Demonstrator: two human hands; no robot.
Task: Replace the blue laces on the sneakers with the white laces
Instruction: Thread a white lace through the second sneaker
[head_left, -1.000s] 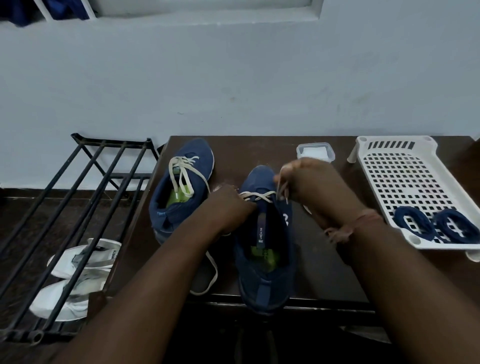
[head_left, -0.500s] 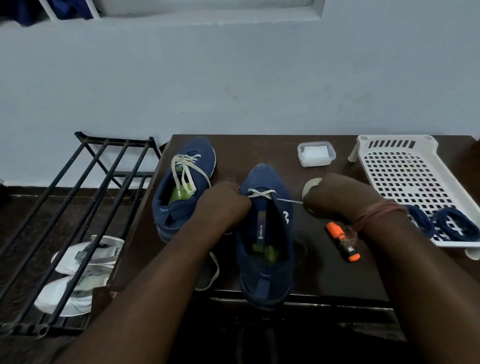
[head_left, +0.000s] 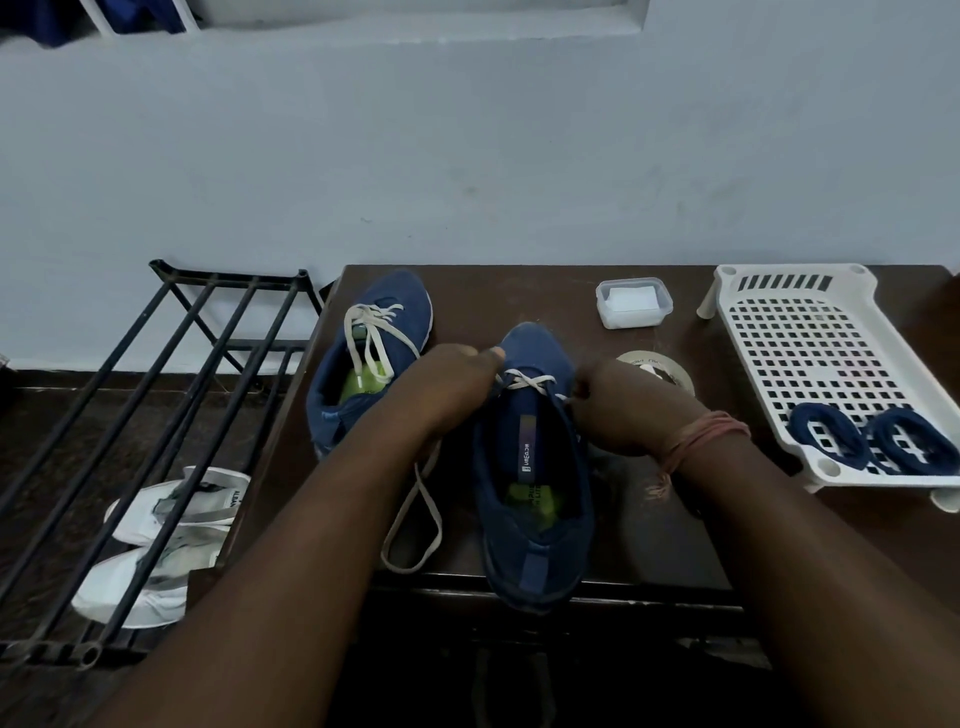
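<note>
Two blue sneakers stand on the dark table (head_left: 519, 291). The left sneaker (head_left: 371, 358) carries a white lace through its eyelets. The right sneaker (head_left: 535, 467) has a white lace (head_left: 527, 381) crossed once near the toe; a loose loop of it hangs off the left side. My left hand (head_left: 447, 384) pinches the lace at the shoe's left eyelets. My right hand (head_left: 623, 405) grips the lace's other end at the right eyelets. Two coiled blue laces (head_left: 872, 439) lie in the white perforated tray (head_left: 810, 332).
A small clear lidded box (head_left: 634, 303) sits behind the shoes, and a roll of tape (head_left: 657, 366) lies just past my right hand. A black metal shoe rack (head_left: 156, 415) stands left of the table, with white sneakers (head_left: 166, 535) under it. A pale wall is behind.
My right hand drew the lace out to the right, then came back to the shoe's right eyelets. It now covers the orange tool seen half a second ago. The left hand stayed put.
</note>
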